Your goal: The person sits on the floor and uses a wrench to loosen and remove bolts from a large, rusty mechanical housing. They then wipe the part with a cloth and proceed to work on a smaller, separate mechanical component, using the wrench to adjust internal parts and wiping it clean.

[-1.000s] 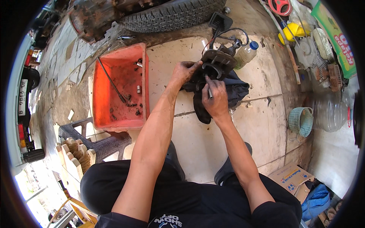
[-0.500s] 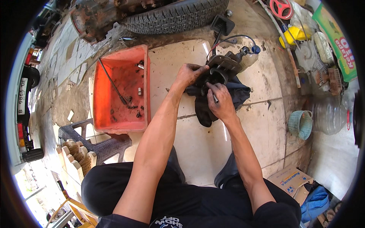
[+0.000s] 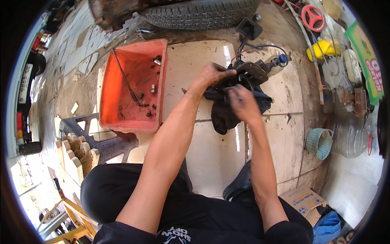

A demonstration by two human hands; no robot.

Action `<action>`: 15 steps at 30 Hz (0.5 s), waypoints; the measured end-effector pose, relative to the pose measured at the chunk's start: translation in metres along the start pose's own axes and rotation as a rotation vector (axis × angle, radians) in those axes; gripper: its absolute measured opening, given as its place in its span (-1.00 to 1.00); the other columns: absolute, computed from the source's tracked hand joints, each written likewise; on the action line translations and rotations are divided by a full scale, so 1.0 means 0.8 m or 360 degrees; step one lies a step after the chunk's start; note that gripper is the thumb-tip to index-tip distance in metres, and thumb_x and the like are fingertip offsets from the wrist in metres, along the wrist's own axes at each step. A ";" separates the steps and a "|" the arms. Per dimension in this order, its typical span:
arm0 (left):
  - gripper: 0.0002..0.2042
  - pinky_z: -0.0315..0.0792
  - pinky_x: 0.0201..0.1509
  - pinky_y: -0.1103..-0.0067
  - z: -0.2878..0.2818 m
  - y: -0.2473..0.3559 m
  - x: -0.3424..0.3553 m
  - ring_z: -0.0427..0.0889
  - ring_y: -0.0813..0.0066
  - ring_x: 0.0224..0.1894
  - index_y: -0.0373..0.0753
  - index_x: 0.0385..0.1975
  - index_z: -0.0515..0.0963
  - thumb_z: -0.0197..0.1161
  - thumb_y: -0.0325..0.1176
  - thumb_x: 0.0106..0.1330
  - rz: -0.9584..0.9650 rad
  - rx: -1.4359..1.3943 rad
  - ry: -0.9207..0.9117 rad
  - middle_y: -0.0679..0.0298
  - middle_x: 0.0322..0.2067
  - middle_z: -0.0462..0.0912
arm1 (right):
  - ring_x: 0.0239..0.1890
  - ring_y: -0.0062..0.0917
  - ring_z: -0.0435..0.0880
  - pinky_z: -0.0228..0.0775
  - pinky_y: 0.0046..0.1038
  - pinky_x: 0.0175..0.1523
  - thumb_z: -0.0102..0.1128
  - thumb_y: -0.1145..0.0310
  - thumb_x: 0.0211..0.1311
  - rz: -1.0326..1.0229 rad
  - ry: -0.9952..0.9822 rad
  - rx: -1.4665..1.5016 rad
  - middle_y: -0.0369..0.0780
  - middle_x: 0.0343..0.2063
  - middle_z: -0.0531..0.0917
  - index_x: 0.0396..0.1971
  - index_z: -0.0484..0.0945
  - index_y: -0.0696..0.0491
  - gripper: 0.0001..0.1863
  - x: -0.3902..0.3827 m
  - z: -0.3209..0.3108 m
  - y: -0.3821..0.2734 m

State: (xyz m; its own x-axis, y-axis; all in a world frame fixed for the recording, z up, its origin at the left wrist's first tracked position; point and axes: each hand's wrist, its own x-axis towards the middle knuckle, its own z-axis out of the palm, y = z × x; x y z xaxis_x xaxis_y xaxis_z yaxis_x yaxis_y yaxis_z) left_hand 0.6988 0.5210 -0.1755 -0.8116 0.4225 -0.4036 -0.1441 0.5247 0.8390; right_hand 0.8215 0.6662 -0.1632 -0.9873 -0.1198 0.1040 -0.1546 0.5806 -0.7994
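Observation:
A black metal pedal assembly stands on the floor tiles ahead of me, with its bracket (image 3: 256, 73) toward me and its pedal pad (image 3: 249, 28) at the far end. My left hand (image 3: 214, 77) holds the near left side of the bracket, thumb along its edge. My right hand (image 3: 243, 101) is at the bracket's near side, its fingers smeared by motion, so whether it grips anything cannot be made out. Under the assembly lies a black cloth (image 3: 223, 118). A thin hose (image 3: 264, 45) loops from the bracket to a blue-capped part (image 3: 282, 58) on the right.
Left of my arms sits a red plastic bin (image 3: 142, 61) holding a long-handled tool (image 3: 125, 77), a socket (image 3: 153, 88) and small dark fasteners. A tyre (image 3: 203, 16) lies beyond. To the right are a small basket (image 3: 319, 144), a clear jug (image 3: 351, 138) and a cardboard box (image 3: 302, 201).
The whole view has shifted slightly. My right hand has moved a little at the bracket and is now blurred. My left hand keeps its hold on the bracket.

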 end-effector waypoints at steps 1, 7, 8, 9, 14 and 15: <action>-0.38 0.46 -0.28 0.45 -0.002 0.000 0.001 0.61 0.47 -0.39 -0.28 -0.22 0.73 0.42 0.25 0.04 -0.0013 -0.0042 -0.0022 0.20 -0.46 0.70 | -0.26 -0.05 0.59 0.45 -0.13 -0.12 0.07 0.49 0.26 -0.0250 0.0172 -0.0135 0.07 -0.28 0.54 -0.18 0.57 0.22 -0.80 -0.001 -0.012 -0.003; -0.39 0.40 -0.41 0.51 0.000 -0.010 0.010 0.55 0.52 -0.51 -0.28 -0.29 0.74 0.44 0.25 0.02 0.0014 -0.0032 0.0005 0.24 -0.55 0.67 | -0.26 -0.07 0.54 0.41 -0.17 -0.08 0.10 0.50 0.22 -0.0366 0.0246 -0.0305 0.01 -0.33 0.49 -0.36 0.51 0.17 -0.93 -0.002 0.027 0.002; -0.40 0.39 -0.44 0.52 -0.004 -0.013 0.008 0.54 0.53 -0.53 -0.28 -0.30 0.74 0.44 0.25 0.02 0.0003 -0.0020 0.0038 0.25 -0.56 0.67 | -0.26 -0.06 0.53 0.40 -0.17 -0.09 0.09 0.50 0.22 -0.0230 0.0130 -0.0033 0.01 -0.34 0.50 -0.35 0.52 0.17 -0.94 0.002 0.007 0.002; -0.40 0.37 -0.46 0.53 -0.001 -0.009 0.005 0.52 0.53 -0.55 -0.28 -0.31 0.74 0.44 0.24 0.02 -0.0001 -0.0028 0.0031 0.25 -0.58 0.66 | -0.26 -0.05 0.53 0.40 -0.17 -0.11 0.09 0.51 0.23 -0.0071 0.0017 0.0220 0.02 -0.35 0.50 -0.35 0.52 0.16 -0.94 0.002 -0.014 -0.002; -0.40 0.27 -0.58 0.54 0.009 -0.010 0.010 0.42 0.58 -0.64 -0.31 -0.36 0.74 0.46 0.23 0.01 0.0094 -0.0163 0.0025 0.30 -0.67 0.55 | -0.31 -0.16 0.52 0.38 -0.25 -0.16 0.05 0.59 0.28 -0.0364 0.0284 -0.0329 -0.06 -0.40 0.50 -0.39 0.51 0.19 -0.93 -0.001 0.023 0.003; -0.40 0.26 -0.58 0.53 0.006 -0.014 0.010 0.41 0.58 -0.64 -0.31 -0.36 0.74 0.47 0.23 0.00 0.0119 -0.0181 0.0047 0.31 -0.68 0.54 | -0.29 -0.14 0.52 0.37 -0.22 -0.16 0.06 0.57 0.27 -0.0311 0.0197 -0.0221 -0.04 -0.39 0.50 -0.38 0.50 0.19 -0.95 -0.002 0.019 0.006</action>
State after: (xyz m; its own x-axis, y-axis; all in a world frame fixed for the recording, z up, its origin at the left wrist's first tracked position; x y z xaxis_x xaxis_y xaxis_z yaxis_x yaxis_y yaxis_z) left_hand 0.6970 0.5222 -0.1898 -0.8386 0.4344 -0.3288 -0.1444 0.4046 0.9030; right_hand 0.8226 0.6565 -0.1760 -0.9337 -0.1461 0.3270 -0.3379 0.6622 -0.6688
